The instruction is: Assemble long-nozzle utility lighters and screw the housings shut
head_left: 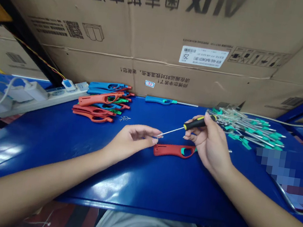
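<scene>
A screwdriver (195, 124) with a black and yellow handle is gripped in my right hand (212, 141), its thin shaft slanting down to the left. My left hand (139, 138) pinches thumb and forefinger together at the shaft's tip; whatever sits between them is too small to make out. Just below the tip lies a red gas lighter (167, 149) with a green trigger, flat on the blue table, its metal nozzle passing behind my right hand. Several small screws (125, 118) are scattered left of my hands.
Red, orange and blue lighter shells (95, 110) are piled at the left. A blue lighter (159, 100) lies near the cardboard (141, 32) at the back. Many metal rods with green parts (257, 131) form a heap at right. A power strip (48, 98) with plugs stands far left.
</scene>
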{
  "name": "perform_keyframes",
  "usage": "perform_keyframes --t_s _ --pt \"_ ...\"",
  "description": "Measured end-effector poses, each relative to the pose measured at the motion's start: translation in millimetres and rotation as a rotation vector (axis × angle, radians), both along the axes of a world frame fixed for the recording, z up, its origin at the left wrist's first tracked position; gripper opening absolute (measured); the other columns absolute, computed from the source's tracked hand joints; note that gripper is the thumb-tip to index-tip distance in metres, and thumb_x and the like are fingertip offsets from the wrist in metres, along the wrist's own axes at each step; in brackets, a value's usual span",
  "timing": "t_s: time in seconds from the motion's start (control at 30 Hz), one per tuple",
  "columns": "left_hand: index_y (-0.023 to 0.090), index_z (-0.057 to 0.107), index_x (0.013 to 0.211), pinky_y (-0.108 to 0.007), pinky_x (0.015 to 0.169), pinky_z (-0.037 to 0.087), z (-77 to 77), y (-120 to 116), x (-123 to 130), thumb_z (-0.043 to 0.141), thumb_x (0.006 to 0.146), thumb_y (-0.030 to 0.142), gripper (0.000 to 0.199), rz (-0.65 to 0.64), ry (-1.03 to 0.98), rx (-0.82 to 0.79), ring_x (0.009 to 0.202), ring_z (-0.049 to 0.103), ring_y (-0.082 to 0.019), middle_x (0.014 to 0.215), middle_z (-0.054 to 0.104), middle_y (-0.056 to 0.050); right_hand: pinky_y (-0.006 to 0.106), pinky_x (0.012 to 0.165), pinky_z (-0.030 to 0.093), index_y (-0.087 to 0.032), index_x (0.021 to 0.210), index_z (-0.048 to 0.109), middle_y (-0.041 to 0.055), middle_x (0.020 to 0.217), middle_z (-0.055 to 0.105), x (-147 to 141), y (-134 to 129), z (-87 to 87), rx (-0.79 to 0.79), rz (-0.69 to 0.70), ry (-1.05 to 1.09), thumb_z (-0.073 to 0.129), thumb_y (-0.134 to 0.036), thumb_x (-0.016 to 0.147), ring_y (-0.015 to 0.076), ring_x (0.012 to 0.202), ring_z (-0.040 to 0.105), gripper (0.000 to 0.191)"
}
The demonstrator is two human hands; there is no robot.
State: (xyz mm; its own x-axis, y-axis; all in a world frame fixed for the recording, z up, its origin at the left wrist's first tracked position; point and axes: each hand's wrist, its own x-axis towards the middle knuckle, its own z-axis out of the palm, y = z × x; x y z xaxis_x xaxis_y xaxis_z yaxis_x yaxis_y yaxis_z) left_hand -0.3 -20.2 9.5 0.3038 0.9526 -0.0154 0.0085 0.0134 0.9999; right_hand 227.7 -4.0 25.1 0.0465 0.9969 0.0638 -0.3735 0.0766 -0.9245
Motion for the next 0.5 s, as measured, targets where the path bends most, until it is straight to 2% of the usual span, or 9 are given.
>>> perform_keyframes --t_s 0.1,0.2,0.5 --pt "0.019 0.078 0.100 -0.037 0.086 0.059 -1.4 -1.0 0.8 0.080 0.078 0.032 0.026 -0.013 0.102 0.059 0.091 0.074 -0.021 0.102 0.079 -0.007 0.028 0.055 0.057 -0.022 0.081 0.063 0.0034 0.080 0.070 -2.5 -1.2 -0.5 -0.010 0.015 0.005 0.073 -0.052 0.081 0.0128 0.057 0.061 0.031" --pt "0.019 0.079 0.094 -0.036 0.085 0.059 -2.2 -1.5 1.0 0.079 0.081 0.034 0.020 -0.012 0.114 0.129 0.090 0.074 -0.021 0.100 0.079 -0.006 0.027 0.054 0.056 -0.021 0.082 0.062 0.0029 0.080 0.070 -4.0 -1.8 -0.5 -0.005 0.019 0.006 0.074 -0.053 0.080 0.0120 0.056 0.062 0.035" --pt "0.021 0.080 0.088 -0.033 0.085 0.058 2.1 -1.9 -1.2 0.077 0.084 0.026 0.007 0.016 0.225 0.398 0.094 0.074 -0.020 0.100 0.079 -0.005 0.027 0.053 0.057 -0.021 0.082 0.062 0.0028 0.079 0.070 -3.5 -1.8 1.7 0.007 0.031 -0.009 0.074 -0.052 0.080 0.0123 0.055 0.062 0.033"
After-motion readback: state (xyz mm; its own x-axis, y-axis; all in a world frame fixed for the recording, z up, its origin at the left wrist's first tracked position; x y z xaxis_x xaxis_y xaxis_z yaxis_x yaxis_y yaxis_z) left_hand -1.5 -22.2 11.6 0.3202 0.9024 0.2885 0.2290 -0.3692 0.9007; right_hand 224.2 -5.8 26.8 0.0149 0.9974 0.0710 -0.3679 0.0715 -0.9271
